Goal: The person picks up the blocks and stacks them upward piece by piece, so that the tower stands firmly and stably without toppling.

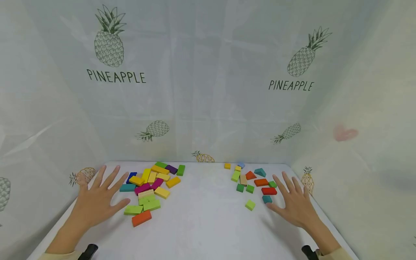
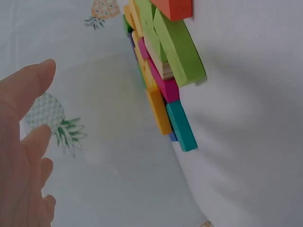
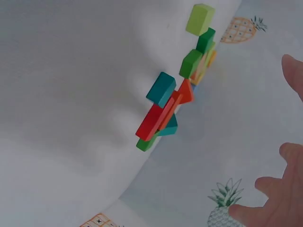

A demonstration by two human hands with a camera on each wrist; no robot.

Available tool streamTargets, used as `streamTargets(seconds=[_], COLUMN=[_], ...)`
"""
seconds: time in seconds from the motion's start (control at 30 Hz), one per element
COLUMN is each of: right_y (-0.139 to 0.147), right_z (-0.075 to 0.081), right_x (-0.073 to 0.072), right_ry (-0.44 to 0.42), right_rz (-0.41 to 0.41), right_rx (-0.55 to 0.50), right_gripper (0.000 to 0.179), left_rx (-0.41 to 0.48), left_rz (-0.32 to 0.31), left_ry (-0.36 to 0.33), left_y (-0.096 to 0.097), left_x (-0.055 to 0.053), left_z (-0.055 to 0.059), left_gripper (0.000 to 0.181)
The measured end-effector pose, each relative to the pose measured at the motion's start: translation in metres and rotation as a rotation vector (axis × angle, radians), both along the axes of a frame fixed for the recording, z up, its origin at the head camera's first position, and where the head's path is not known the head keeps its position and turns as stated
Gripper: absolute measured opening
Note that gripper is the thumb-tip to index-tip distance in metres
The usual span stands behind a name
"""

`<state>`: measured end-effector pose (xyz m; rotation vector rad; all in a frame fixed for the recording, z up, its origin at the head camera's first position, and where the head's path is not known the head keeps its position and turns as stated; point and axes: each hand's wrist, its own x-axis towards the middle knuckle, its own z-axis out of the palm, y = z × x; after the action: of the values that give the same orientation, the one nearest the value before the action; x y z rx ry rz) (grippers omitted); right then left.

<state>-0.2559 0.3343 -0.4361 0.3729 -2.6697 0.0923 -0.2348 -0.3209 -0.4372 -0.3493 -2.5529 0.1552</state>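
On the table (image 1: 208,224), a block pile (image 1: 157,183) lies left, perhaps partly stacked, a block group (image 1: 261,182) right. The left hand (image 1: 97,202) is left of the pile, the right hand (image 1: 296,207) right of the group; cloth (image 1: 208,90) hangs behind.

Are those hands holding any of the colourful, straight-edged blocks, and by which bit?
Nothing is held. The left hand and right hand are both spread open; the wrist views show gaps between them and the colourful, straight-edged blocks.

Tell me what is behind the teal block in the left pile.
Behind the teal block sits a blue block, partly covered by a yellow block; the covered part cannot be seen.
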Motion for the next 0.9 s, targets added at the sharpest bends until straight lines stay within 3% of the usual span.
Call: streamTargets(seconds=[0.23,0.5,0.73,0.9], right_y=[-0.012,-0.027,-0.040,-0.047], right_z=[0.002,0.000,-0.007,-0.010], right_x=[-0.013,-0.029,-0.042,-0.051], right_ry=[-0.002,-0.045,-0.096,-0.126], right_rz=[0.079,0.150,0.211,0.208], right_rx=[-0.022,-0.046,-0.098,-0.118], right_gripper=[0.098,0.093,0.088,0.087], left_rx=[0.010,0.122,0.228,0.299], left_rz=[-0.044,-0.118,-0.184,-0.242], left_ry=[-0.061,-0.214,-0.332,-0.417], left_y=[0.015,0.030,0.040,0.046], left_x=[-0.007,-0.011,-0.001,0.005], left_z=[-0.005,-0.008,-0.011,-0.014], left_gripper=[0.096,0.090,0.083,0.079])
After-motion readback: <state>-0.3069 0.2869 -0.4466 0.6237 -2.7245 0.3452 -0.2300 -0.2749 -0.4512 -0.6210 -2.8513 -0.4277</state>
